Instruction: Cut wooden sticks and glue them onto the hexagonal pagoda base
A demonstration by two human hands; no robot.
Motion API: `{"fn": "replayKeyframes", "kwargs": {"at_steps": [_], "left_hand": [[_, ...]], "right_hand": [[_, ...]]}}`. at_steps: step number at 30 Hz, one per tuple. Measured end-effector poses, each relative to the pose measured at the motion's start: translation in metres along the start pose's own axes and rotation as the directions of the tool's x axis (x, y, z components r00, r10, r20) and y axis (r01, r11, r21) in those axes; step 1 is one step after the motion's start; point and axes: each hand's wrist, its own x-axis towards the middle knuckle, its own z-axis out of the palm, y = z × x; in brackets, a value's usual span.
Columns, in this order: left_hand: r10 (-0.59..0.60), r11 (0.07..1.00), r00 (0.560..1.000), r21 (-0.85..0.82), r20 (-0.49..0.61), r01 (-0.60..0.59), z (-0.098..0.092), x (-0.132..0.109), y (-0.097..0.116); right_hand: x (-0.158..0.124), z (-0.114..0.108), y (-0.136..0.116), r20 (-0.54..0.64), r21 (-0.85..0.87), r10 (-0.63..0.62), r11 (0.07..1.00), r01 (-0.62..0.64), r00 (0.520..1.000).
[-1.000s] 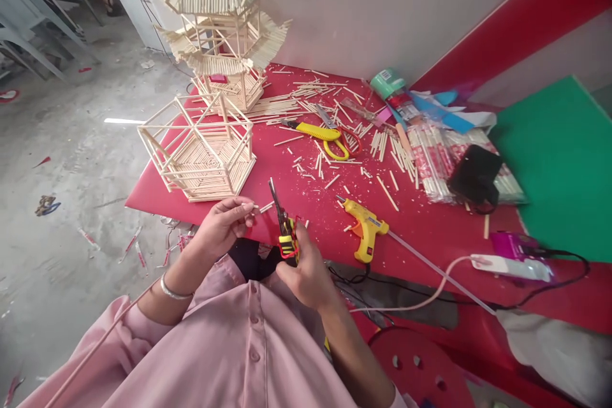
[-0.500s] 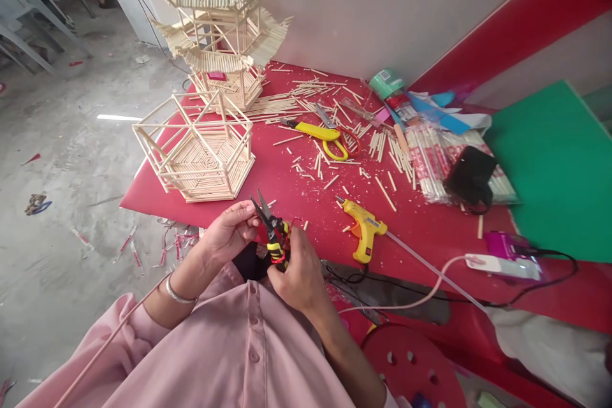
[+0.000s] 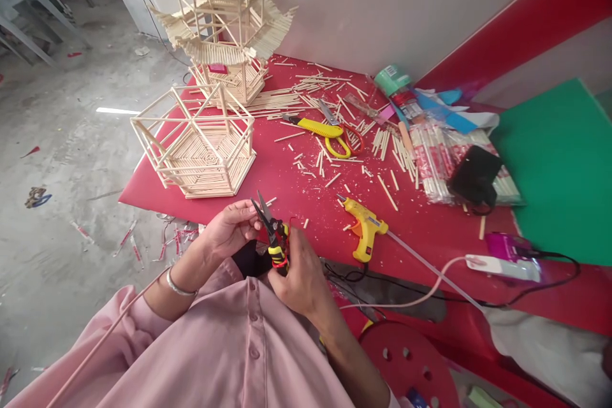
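My right hand (image 3: 303, 271) is wrapped round the black-and-yellow handles of a pair of snips (image 3: 273, 229), whose pointed blades stand slightly apart, facing away from me. Beside the blades, my left hand (image 3: 234, 226) is closed in a pinch; whatever sits between its fingertips is too small to make out. Just beyond the hands stands a six-sided frame (image 3: 205, 162) built of thin wooden sticks, with a patterned stick floor. Behind it rises a tiered stick pagoda (image 3: 224, 44) with slatted roofs. A yellow glue gun (image 3: 366, 229) lies on the table to the right of my hands.
Loose sticks (image 3: 320, 86) and cut bits litter the red table (image 3: 157, 194). Among them lie a yellow cutter (image 3: 318, 127) and scissors (image 3: 340, 145). Packed sticks (image 3: 433, 166), a black object (image 3: 475, 175), a green board (image 3: 559, 172) and a power strip (image 3: 502, 266) occupy the right.
The view has shifted slightly. Both hands keep nearly the same place, and the snips' blades look about as far apart as before.
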Motion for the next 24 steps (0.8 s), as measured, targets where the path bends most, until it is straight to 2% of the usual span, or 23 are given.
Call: {"fn": "replayKeyframes", "kwargs": {"at_steps": [5, 9, 16, 20, 24], "left_hand": [[0.033, 0.997, 0.999, 0.068, -0.029, -0.031, 0.003, -0.004, -0.002], [0.011, 0.998, 1.0, 0.063, -0.011, -0.01, 0.006, -0.005, -0.007], [0.023, 1.0, 1.0, 0.012, 0.001, -0.023, 0.005, 0.001, -0.008], [-0.003, 0.999, 1.0, 0.04, 0.03, 0.002, 0.004, 0.0, -0.006], [0.003, 0.999, 1.0, 0.032, 0.004, -0.003, 0.004, -0.001, -0.007]], "right_hand": [[-0.006, 0.001, -0.005, 0.078, 0.07, 0.075, 0.994, -0.081, 0.994], [-0.011, 0.004, -0.003, 0.062, 0.119, 0.128, 0.984, -0.135, 0.99], [-0.009, -0.006, 0.002, -0.051, -0.088, 0.019, 0.996, -0.023, 0.999], [-0.007, -0.009, 0.003, -0.023, -0.117, -0.022, 0.993, 0.019, 0.999], [-0.006, -0.01, 0.002, 0.019, -0.097, -0.011, 0.995, 0.012, 1.0]]}}
